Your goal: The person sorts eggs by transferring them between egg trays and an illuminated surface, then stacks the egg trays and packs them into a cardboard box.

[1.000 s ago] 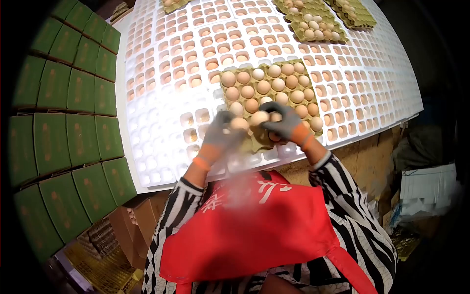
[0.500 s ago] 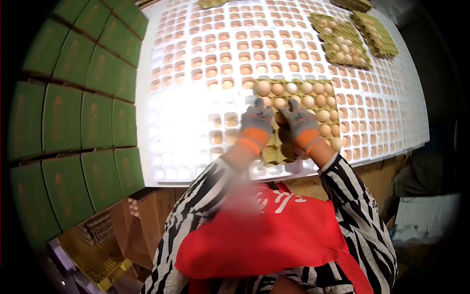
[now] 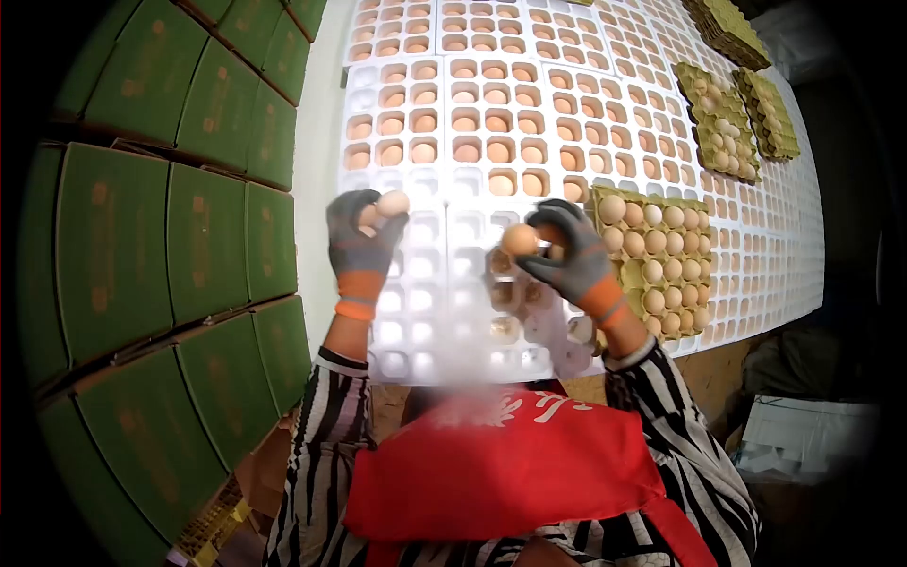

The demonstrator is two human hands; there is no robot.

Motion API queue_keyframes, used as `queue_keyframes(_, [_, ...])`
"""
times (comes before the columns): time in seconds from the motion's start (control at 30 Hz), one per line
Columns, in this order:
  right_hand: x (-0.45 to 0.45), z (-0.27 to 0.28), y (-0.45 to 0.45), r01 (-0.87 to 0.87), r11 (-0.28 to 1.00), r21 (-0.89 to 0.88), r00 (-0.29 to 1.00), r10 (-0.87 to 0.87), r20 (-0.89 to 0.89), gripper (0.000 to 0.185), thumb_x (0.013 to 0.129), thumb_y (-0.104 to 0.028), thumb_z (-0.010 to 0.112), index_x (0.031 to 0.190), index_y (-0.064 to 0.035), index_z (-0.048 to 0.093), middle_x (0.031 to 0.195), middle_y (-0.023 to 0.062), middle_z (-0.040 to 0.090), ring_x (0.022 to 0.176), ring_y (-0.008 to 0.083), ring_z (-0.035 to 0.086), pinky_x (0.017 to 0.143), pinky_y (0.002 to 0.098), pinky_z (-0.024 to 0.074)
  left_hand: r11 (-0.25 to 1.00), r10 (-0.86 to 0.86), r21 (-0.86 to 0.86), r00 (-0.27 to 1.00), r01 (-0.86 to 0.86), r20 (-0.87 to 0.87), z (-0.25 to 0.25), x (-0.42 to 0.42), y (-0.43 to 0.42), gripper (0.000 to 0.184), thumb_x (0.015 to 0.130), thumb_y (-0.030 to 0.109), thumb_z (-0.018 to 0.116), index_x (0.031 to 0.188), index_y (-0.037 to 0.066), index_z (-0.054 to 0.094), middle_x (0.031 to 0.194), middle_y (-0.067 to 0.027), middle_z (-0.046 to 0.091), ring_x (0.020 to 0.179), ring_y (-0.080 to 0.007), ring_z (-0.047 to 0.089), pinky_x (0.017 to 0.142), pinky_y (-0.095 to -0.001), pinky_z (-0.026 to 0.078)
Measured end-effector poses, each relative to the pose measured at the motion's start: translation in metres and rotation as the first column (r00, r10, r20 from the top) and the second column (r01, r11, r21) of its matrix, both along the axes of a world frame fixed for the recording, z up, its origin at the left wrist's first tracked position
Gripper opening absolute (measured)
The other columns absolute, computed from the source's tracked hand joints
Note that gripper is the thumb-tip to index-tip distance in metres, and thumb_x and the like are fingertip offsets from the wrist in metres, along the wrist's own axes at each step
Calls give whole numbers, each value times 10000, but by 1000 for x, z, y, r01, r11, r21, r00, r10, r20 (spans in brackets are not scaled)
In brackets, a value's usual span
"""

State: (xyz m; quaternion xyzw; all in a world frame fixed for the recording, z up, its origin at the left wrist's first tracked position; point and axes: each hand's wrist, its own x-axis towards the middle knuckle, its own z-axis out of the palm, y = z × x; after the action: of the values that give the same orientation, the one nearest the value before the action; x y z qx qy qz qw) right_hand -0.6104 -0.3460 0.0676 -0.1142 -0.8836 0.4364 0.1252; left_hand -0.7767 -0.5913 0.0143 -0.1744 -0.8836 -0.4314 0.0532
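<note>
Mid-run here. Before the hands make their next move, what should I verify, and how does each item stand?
1. Left grip: ok; the left hand holds eggs at its fingers.
2. Right grip: ok; the right hand holds an egg at its fingertips.
3. Free space: ok; the white tray between the hands has empty cells.
4. Cell cleanliness: cannot tell; brownish cells show near the right hand, cause unclear.
5. Clear view: not ok; haze blurs white cells nearest the red apron.
6. Shells uncracked: cannot tell; too small to judge.

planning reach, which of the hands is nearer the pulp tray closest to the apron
Right. The right hand is just left of the pulp tray; the left hand is farther left.
</note>
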Motion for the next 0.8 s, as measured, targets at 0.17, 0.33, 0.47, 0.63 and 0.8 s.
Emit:
queue_keyframes(0.17, [-116,-22,-68,-4,954,300,982,-53,183,396,764,-282,774,1107,-196,595,1236,92,533,1001,321,644,820,426,545,949,-27,-314,1000,23,-8,-18,-45,-3,384,758,283,803,1086,146,655,1245,-93,543,1073,-292,623,868,-401,535])
queue_keyframes(0.33, [-137,-52,-67,35,946,324,974,-105,199,278,862,-307,695,1109,-191,643,1258,109,556,1035,346,644,860,441,537,883,-102,-456,993,114,51,-21,-63,-12,446,854,339,719,1266,197,623,1331,-121,532,1075,-321,635,869,-426,539])
queue_keyframes(0.47, [-122,-74,-34,73,997,1,973,-71,222,328,923,-275,639,1227,-158,671,1265,102,618,884,248,686,747,369,563,911,-150,-380,987,162,59,-25,-79,-29,390,915,298,644,1286,182,622,1319,-150,558,1080,-350,626,882,-425,536])
queue_keyframes(0.63, [-193,-38,-36,132,761,-635,991,-79,110,372,921,-155,611,1278,-50,621,1099,85,639,872,141,643,758,277,543,919,-120,385,867,-88,483,-37,-103,-44,435,943,213,635,1359,94,581,1265,-84,600,817,-144,598,684,-276,535])
queue_keyframes(0.8, [-316,-69,-86,-182,981,-66,950,158,-270,368,899,-134,601,1265,-107,602,1310,136,561,1188,337,554,1021,410,452,686,-80,705,944,-180,319,-64,-125,-59,425,963,81,542,1375,-17,510,1293,-129,558,1005,-155,584,821,-294,535])
